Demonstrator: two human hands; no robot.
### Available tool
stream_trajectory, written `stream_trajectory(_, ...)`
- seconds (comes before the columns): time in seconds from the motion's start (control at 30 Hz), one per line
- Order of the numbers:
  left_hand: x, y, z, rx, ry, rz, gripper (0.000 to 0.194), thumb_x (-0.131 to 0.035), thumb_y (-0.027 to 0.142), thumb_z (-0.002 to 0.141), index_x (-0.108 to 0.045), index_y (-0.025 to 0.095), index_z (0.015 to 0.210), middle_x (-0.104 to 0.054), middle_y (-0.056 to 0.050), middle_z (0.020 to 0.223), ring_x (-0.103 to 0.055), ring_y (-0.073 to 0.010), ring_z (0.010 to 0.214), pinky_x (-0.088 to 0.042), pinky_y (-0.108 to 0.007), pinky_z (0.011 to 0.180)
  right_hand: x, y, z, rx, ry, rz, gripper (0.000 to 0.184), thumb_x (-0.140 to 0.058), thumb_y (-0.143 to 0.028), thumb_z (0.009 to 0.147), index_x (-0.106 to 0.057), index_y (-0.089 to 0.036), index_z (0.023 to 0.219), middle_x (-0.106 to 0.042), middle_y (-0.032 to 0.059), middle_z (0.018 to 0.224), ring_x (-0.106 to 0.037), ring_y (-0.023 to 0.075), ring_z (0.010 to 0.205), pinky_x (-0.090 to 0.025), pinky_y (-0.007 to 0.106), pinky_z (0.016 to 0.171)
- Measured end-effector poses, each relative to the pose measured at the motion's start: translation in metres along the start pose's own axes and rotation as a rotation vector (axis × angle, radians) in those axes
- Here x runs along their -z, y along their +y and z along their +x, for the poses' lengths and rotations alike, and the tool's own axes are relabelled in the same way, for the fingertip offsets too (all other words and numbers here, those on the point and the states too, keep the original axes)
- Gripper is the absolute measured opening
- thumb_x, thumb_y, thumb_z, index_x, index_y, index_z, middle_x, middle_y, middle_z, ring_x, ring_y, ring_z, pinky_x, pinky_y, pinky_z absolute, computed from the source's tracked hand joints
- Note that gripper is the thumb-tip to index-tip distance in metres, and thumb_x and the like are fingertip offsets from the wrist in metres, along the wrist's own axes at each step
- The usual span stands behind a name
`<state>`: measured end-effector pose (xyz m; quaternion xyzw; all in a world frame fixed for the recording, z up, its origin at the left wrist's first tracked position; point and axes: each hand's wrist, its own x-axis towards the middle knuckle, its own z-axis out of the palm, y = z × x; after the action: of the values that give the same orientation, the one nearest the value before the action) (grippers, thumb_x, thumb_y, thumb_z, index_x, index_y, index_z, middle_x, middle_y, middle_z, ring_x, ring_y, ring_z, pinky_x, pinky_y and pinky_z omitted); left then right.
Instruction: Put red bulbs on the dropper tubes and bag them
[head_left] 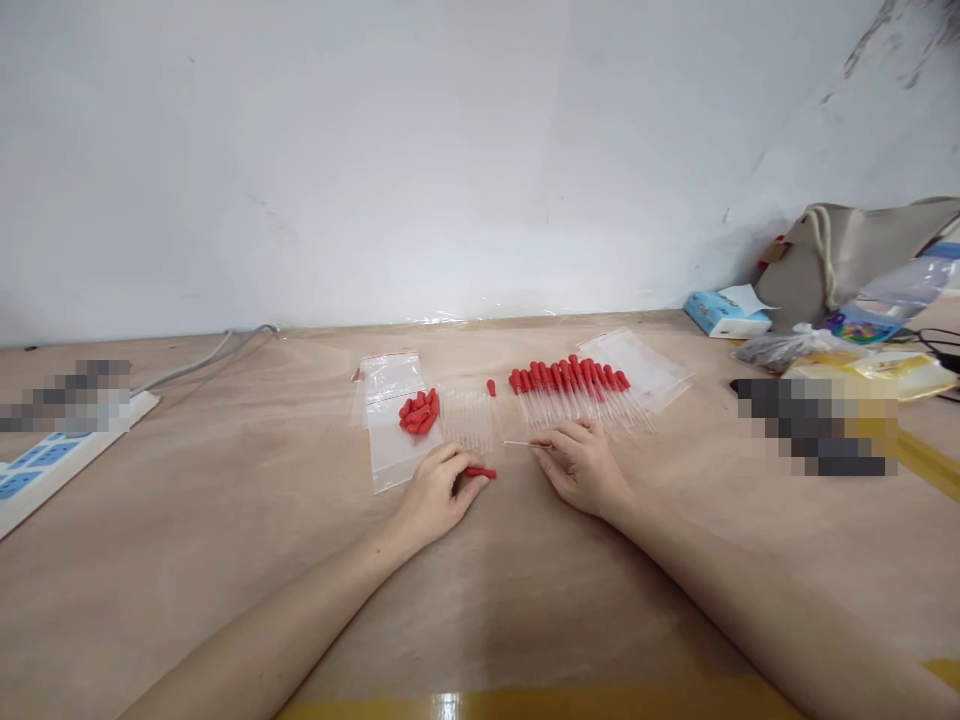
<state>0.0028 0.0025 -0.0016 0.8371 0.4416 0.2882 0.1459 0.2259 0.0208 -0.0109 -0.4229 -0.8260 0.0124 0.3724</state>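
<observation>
Pinched in my left hand (441, 488) is a red rubber dropper bulb (484, 472), its narrow end pointing right. My right hand (581, 465) grips a thin clear glass tube (517, 443) that points left toward the bulb; the two are apart. Beyond my left hand, a pile of loose red bulbs (418, 412) lies on a clear zip bag (390, 445). Beside it is a row of bare clear tubes (466, 415), with one red bulb (491, 388) at its right. Past my right hand, several droppers with red bulbs (574, 380) lie side by side.
More clear bags (634, 365) lie behind the droppers. At the left is a white power strip (82, 440) with a grey cable. On the right stand a tissue pack (726, 312), a plastic bottle (896, 295) and a grey bag (862, 250). A wall closes off the back.
</observation>
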Motion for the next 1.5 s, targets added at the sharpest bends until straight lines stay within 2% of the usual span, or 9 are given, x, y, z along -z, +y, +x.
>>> stream_trajectory(0.23,0.002,0.000,0.002,0.112,0.035,-0.040,0.012,-0.047,0.027,0.084,-0.054,0.019,0.087,-0.057,-0.001,0.079,-0.053,-0.0148,0.075,-0.042,-0.026,0.065,0.000,-0.008,0.000,0.054,-0.065,0.042,0.014,-0.045,-0.022,0.083,-0.058,-0.019,0.085,-0.063,0.0022,0.078,-0.054,0.0121,0.069,-0.027,0.034,0.081)
stream_trajectory(0.37,0.001,0.000,0.000,0.127,0.046,-0.090,0.013,-0.046,0.029,0.085,-0.053,0.019,0.087,-0.057,0.000,0.078,-0.052,-0.0129,0.070,-0.041,-0.024,0.062,-0.002,-0.009,-0.001,0.057,-0.060,0.055,0.014,-0.045,-0.022,0.083,-0.059,-0.019,0.085,-0.063,0.0018,0.078,-0.054,0.0114,0.067,-0.026,0.035,0.082)
stream_trajectory(0.5,-0.002,-0.003,0.001,0.116,0.063,-0.138,0.014,-0.045,0.029,0.085,-0.052,0.018,0.088,-0.057,0.000,0.076,-0.052,-0.0119,0.066,-0.041,-0.024,0.061,-0.005,-0.009,-0.001,0.075,-0.053,0.081,0.015,-0.046,-0.022,0.083,-0.060,-0.020,0.085,-0.063,0.0014,0.075,-0.054,0.0114,0.068,-0.026,0.035,0.082)
stream_trajectory(0.73,0.001,-0.001,0.003,0.009,0.055,-0.168,0.017,-0.045,0.027,0.086,-0.059,0.020,0.092,-0.062,-0.002,0.087,-0.056,-0.0137,0.081,-0.043,-0.025,0.072,-0.007,-0.006,0.000,0.121,-0.109,0.141,0.018,-0.046,-0.019,0.084,-0.062,-0.021,0.089,-0.065,0.0006,0.077,-0.055,0.0104,0.070,-0.026,0.033,0.080)
stream_trajectory(0.93,0.004,0.003,0.002,-0.045,-0.041,-0.171,0.020,-0.043,0.027,0.087,-0.061,0.018,0.087,-0.059,-0.003,0.081,-0.055,-0.0131,0.076,-0.043,-0.025,0.070,-0.007,-0.006,0.000,0.124,-0.156,0.069,0.021,-0.043,-0.020,0.084,-0.064,-0.023,0.088,-0.064,0.0012,0.077,-0.053,0.0110,0.069,-0.024,0.033,0.077)
stream_trajectory(1.17,0.002,0.001,0.001,-0.019,-0.008,-0.150,0.018,-0.046,0.030,0.085,-0.059,0.017,0.085,-0.058,-0.002,0.076,-0.052,-0.0114,0.066,-0.041,-0.023,0.061,-0.007,-0.016,0.003,0.128,-0.148,0.009,0.023,-0.039,-0.021,0.085,-0.062,-0.018,0.079,-0.060,0.0007,0.067,-0.046,0.0102,0.061,-0.022,0.031,0.070)
stream_trajectory(1.5,0.003,0.000,0.002,-0.080,-0.055,-0.098,0.018,-0.045,0.029,0.086,-0.059,0.016,0.085,-0.057,-0.002,0.075,-0.052,-0.0116,0.068,-0.041,-0.023,0.064,-0.013,-0.021,0.004,0.158,-0.172,-0.001,0.023,-0.039,-0.020,0.085,-0.060,-0.017,0.077,-0.058,0.0008,0.066,-0.046,0.0102,0.061,-0.021,0.030,0.068)
